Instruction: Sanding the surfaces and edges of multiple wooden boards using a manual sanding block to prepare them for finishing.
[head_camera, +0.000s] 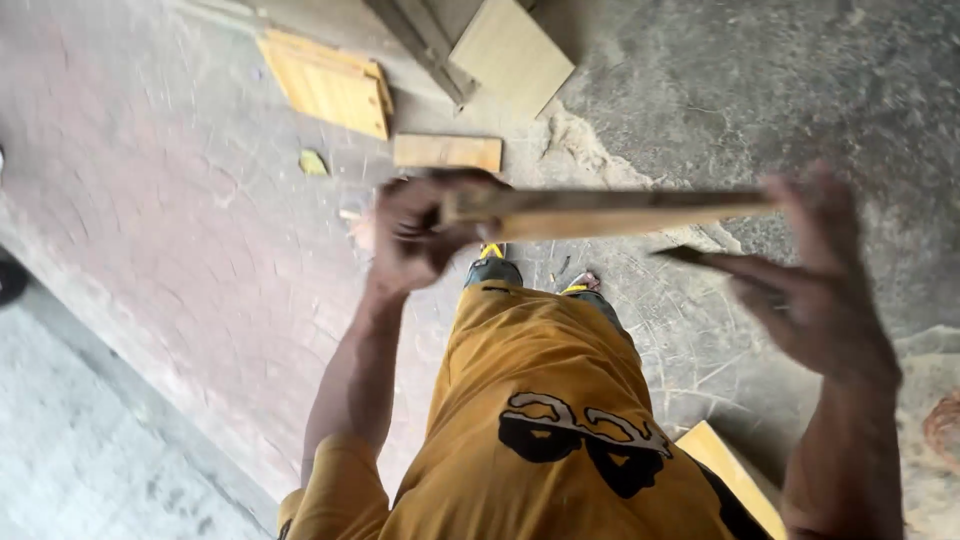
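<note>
Left hand (425, 235) has its fingers clenched around one end of a long wooden strip (610, 212), held flat across mid-frame. Right hand (815, 290) is pretty motion-blurred, so can't tell if its fingers actually grip the far end or just touch it. Below, a mustard shirt (540, 420) hides most of the legs. Wood offcuts (330, 85) lie on the concrete floor (170, 230) upper left.

The scene is lit by soft, even daylight. No hard shadows or glare are seen on the floor (200, 250). Both hands and the wooden strip (620, 212) are smeared by motion blur. The far boards (330, 85) are slightly soft.
</note>
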